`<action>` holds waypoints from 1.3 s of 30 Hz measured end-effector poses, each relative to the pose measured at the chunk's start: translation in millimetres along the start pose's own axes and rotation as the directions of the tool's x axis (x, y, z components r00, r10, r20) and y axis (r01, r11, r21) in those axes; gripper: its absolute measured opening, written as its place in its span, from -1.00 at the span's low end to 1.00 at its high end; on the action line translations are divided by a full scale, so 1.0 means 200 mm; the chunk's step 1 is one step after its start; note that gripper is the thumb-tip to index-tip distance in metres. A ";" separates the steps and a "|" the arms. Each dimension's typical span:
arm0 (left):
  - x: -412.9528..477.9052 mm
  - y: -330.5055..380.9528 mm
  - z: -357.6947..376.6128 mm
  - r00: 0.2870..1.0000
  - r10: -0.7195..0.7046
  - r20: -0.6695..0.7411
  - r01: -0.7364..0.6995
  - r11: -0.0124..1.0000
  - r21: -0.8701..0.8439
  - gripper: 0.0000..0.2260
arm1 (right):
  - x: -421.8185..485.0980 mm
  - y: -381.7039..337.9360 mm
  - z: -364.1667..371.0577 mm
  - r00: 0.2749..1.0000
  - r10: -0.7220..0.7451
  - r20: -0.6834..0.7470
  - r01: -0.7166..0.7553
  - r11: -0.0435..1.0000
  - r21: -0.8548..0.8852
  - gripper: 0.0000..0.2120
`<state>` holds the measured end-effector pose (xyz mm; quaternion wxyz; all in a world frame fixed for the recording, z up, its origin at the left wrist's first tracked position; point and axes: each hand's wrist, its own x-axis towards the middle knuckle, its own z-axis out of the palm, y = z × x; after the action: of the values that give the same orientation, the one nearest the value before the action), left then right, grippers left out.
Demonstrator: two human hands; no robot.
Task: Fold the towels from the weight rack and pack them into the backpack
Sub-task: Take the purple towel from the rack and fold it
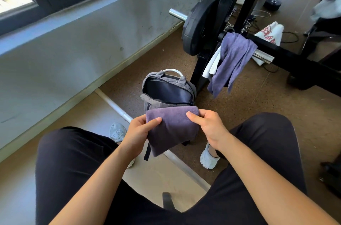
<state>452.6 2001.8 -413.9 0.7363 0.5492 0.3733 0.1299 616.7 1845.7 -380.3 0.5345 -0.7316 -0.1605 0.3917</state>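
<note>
One folded towel [173, 129], purple, is held in the air between the knees, just in front of the one backpack [150, 99]. Two hands grasp it. The left hand [138, 132] pinches its nine o'clock edge, thumb on top and fingers underneath. The right hand [210, 127] pinches its two o'clock corner the same way, thumb across the top. The towel's lower end hangs loose toward six o'clock.

The backpack stands on the floor at twelve o'clock from the folded towel, grey, its main zip open and its dark lining showing. The towel's far edge overlaps the bag's front in this view; whether they touch I cannot tell.

At one o'clock from the backpack stands the black weight rack [239, 3]. Two towels hang from it side by side: one purple towel [234, 58] and, at its eight o'clock, partly behind it, one white towel [212, 64]. One black weight plate [195, 25] sits on a chrome bar [178, 14] at eleven o'clock from them.

One white cloth with red print [269, 34] lies on the floor behind the rack. Two pale shoes show: one [118, 131] at nine o'clock of the left hand, one [208, 158] at six o'clock of the right hand. One white pipe [114, 105] runs along the floor.
</note>
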 end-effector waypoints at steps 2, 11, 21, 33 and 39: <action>0.02 -0.03 -0.01 0.996 0.040 -0.085 -0.029 0.991 0.127 -0.79 | 0.00 0.00 0.01 0.994 -0.050 -0.102 0.035 0.989 -0.141 -0.89; 0.01 -0.04 -0.02 0.897 0.394 -0.200 -0.238 0.812 0.532 -0.65 | 0.07 0.07 -0.01 0.954 -0.180 -0.241 0.092 0.937 -0.336 -0.64; -0.06 0.04 0.01 0.972 0.232 0.035 -0.232 0.973 -0.019 -0.79 | 0.06 0.02 0.00 0.978 0.198 -0.062 -0.182 0.963 0.200 -0.59; -0.02 0.02 0.02 0.996 0.085 -0.041 -0.088 0.993 -0.077 -0.49 | 0.09 0.09 -0.01 0.986 -0.024 0.164 -0.003 0.987 0.160 -0.54; 0.00 -0.01 -0.01 0.998 0.054 -0.021 -0.056 0.996 -0.076 -0.29 | 0.09 0.08 -0.02 0.996 -0.022 0.092 0.008 0.989 0.150 -0.36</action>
<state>452.1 2002.5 -415.3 0.7493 0.5295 0.3598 0.1694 628.4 1848.8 -402.5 0.5826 -0.6692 -0.1608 0.4323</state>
